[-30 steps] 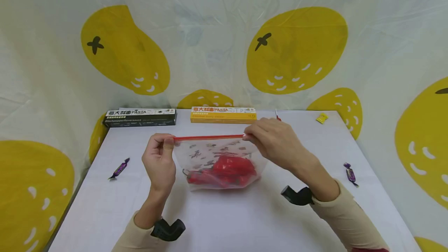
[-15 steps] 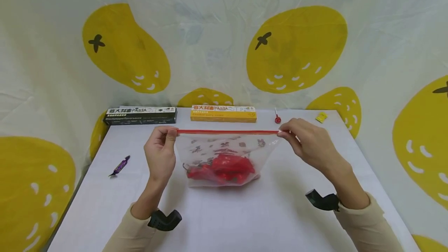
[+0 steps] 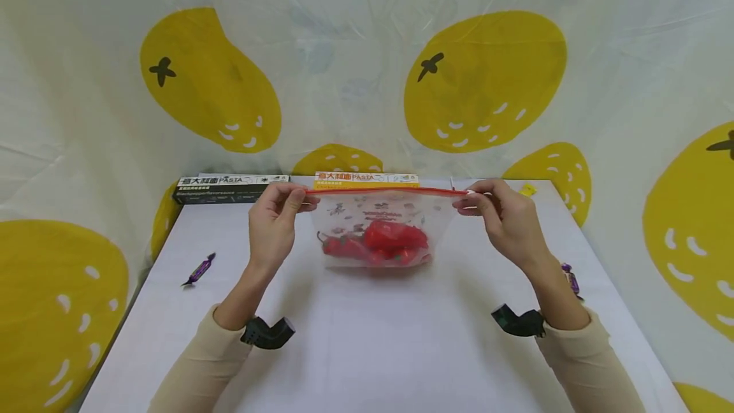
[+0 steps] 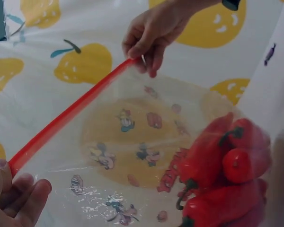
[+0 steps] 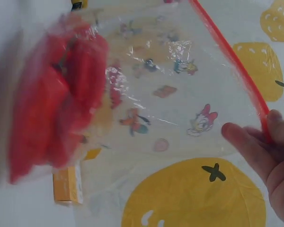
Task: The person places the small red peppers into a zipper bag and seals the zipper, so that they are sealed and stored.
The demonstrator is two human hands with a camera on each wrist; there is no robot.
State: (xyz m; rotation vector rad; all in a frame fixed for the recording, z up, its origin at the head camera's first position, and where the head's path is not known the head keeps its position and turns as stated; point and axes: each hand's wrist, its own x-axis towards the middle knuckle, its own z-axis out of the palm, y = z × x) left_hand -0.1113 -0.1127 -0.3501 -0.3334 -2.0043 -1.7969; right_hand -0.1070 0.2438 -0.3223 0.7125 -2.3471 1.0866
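Note:
A clear zip bag (image 3: 338, 214) printed with cartoon figures is stretched flat between my hands, its red zip strip (image 3: 384, 190) running level along the top. Several red peppers (image 3: 395, 234) with green stems are bunched in its bottom. My left hand (image 3: 272, 228) pinches the strip's left end between thumb and fingers. At the other end, my right hand (image 3: 510, 218) pinches the right corner. The left wrist view shows the peppers (image 4: 208, 161) through the film, hanging below the strip. In the right wrist view the peppers (image 5: 42, 118) look blurred.
Along the table's back edge stand a black pasta box (image 3: 215, 195) and a yellow pasta box (image 3: 367, 178), the latter partly behind the bag. A lollipop stick (image 3: 452, 182) and a yellow wrapped candy (image 3: 528, 190) lie back right. Purple wrapped candies lie left (image 3: 199, 269) and right (image 3: 571, 280).
My right hand has slid along the zip strip from partway to its right end. Then both hands have lifted the bag up and away, shifting it slightly right.

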